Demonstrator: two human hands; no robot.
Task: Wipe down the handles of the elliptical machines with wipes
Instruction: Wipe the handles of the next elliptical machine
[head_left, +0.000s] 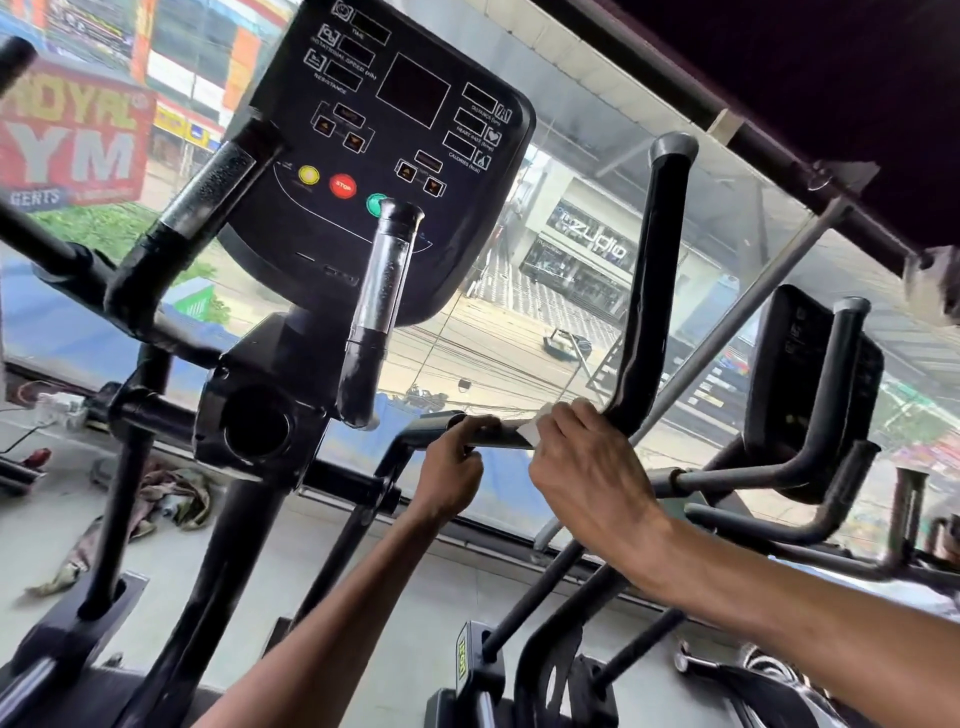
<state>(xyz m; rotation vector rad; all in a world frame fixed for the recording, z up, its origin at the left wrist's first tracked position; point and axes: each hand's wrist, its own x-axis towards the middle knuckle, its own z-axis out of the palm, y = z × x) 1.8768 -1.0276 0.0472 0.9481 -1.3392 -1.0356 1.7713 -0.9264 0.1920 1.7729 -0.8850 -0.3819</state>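
Wipe (531, 430), small and white, is pinched by the right hand (587, 467) against the level run of the black handle (649, 291), which bends upward just beyond to a grey cap. The left hand (454, 462) curls round the same bar, just beside the wipe. Open air separates that upright from the neighbouring console (810, 384). Further left, a round holder (257, 428) in the column looks dark inside, its contents unclear. Beyond stand the control panel (384, 145) and the window glass (727, 218).

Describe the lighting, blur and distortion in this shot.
Head view: daylight through the window backlights the console; the wide lens bends edges; the red sign is blurred; the left hand on the handle and right hand on the wipe look sharp.
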